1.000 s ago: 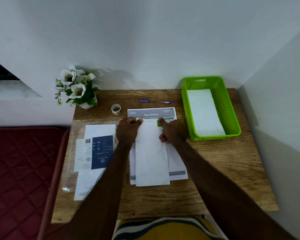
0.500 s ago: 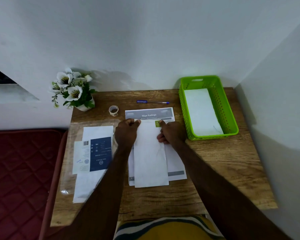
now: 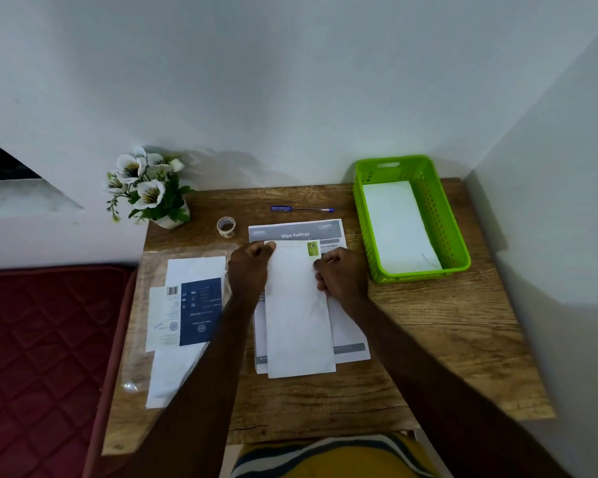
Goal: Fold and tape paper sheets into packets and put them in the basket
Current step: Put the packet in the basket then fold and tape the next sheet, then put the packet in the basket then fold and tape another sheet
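A long folded white paper sheet (image 3: 299,319) lies on a stack of printed sheets (image 3: 296,232) in the middle of the wooden table (image 3: 435,336). My left hand (image 3: 249,270) pinches the fold's top left corner. My right hand (image 3: 342,274) grips its upper right edge, just below a small green mark (image 3: 312,249). The green basket (image 3: 439,215) at the back right holds one white folded packet (image 3: 397,225). A small roll of tape (image 3: 226,226) stands behind my left hand.
A blue pen (image 3: 301,209) lies at the back of the table. A potted white flower (image 3: 152,191) stands in the back left corner. Papers in a clear sleeve (image 3: 187,305) lie at the left. A red mattress (image 3: 42,357) adjoins the table's left side; walls close the back and right.
Both hands stay at the top of the folded sheet. My right thumb has drawn back, so more of the green mark shows. The camera has shifted slightly.
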Motion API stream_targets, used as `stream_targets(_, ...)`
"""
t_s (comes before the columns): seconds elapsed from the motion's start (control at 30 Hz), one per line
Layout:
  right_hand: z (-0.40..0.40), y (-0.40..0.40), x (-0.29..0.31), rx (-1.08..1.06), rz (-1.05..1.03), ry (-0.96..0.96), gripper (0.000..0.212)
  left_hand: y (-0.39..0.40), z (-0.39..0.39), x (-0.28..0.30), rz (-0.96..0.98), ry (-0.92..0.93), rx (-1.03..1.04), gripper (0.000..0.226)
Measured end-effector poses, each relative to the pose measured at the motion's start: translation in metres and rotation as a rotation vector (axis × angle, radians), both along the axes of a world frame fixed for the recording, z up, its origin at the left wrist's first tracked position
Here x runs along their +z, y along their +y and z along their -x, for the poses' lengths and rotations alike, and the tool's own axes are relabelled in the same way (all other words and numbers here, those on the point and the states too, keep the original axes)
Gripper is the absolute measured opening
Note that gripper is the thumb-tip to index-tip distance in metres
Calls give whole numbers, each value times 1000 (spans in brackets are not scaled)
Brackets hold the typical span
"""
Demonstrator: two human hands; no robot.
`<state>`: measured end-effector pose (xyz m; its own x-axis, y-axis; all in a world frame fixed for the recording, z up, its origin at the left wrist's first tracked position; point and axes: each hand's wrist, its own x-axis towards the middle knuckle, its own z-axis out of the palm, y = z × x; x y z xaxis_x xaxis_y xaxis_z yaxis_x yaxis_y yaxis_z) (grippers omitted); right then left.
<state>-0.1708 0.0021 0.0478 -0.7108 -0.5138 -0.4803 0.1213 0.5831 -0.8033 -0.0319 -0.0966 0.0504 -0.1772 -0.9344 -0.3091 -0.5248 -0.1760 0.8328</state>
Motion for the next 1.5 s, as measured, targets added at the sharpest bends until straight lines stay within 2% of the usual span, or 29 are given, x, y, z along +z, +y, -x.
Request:
stream_targets(0.13,-14,37,21,67,-9,484,9,-4,-4,10,9,115,-4,29)
stream_targets(0.2,-16,54,28,134,-9,556,26,-6,-5,18,-21,174,14,23)
stream_targets(0.27,-16,64,31,230,6,455,43,-9,-6,25,-89,264,41,18)
stream_targets(0.3,-15,67,33,262,43,320,45,-11,-5,28,-119,301,48,17)
stream_targets(0.4,-15,75,43,230,206,-229,22,-15,3,39,-184,380,61,6)
stream_targets(0.47,-16,80,42,184,243,-407,21,-17,10,44,-179,402,90,4)
stream_targets(0.6,-23,85,27,97,249,-518,29,-20,16,44,-148,393,106,16)
stream_targets(0.7,-27,88,22,38,284,-596,29,-18,18,45,-149,385,103,16)
stream_targets(0.8,-26,91,25,42,289,-587,27,-14,19,48,-185,382,105,20)
stream_targets(0.93,-14,96,53,60,318,-431,24,-13,15,51,-186,371,88,16)
stream_targets(1.0,-4,99,82,56,367,-308,24,-12,11,54,-193,400,55,24)
stream_targets(1.13,24,107,145,66,341,258,19,-13,1,49,-205,364,29,29)
stream_targets(1.23,41,106,178,14,199,679,23,-10,-3,41,-217,364,51,28)
stream_targets(1.33,57,94,177,43,-77,1094,37,-6,-7,35,-213,318,44,29)
stream_targets(1.4,69,81,156,108,-241,1179,39,-4,-8,33,-223,315,50,31)
stream_targets(1.5,78,59,114,215,-422,1161,38,-1,-11,33,-224,327,78,37)
